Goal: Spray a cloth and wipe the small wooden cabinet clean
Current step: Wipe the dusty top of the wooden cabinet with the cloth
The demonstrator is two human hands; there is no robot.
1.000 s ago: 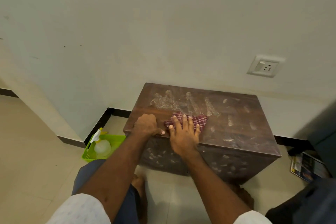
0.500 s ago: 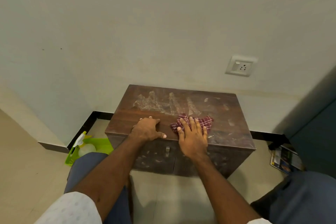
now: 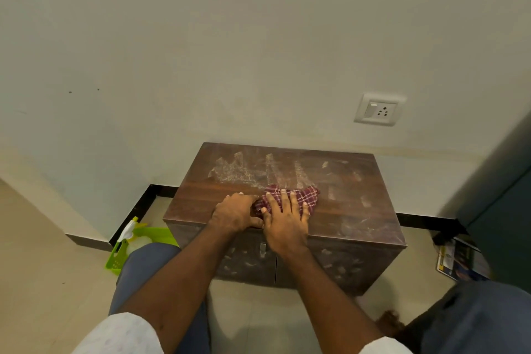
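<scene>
A small dark wooden cabinet (image 3: 353,210) stands against the wall, its top streaked with pale dust. A red checked cloth (image 3: 304,195) lies bunched on the top near the front edge. My right hand (image 3: 284,221) presses flat on the cloth with fingers spread. My left hand (image 3: 234,212) rests curled on the top right beside it, its fingers touching the cloth's left edge. A spray bottle (image 3: 129,234) with a white and yellow head lies in a green basket (image 3: 115,260) on the floor at the cabinet's left.
A wall socket (image 3: 377,109) sits above the cabinet to the right. Magazines (image 3: 457,261) lie on the floor at the right, beside a dark door. My knees frame the tiled floor in front of the cabinet.
The cloth has bunched up slightly under my right hand, and my left hand has closed in against its left edge. The camera view shifted a little.
</scene>
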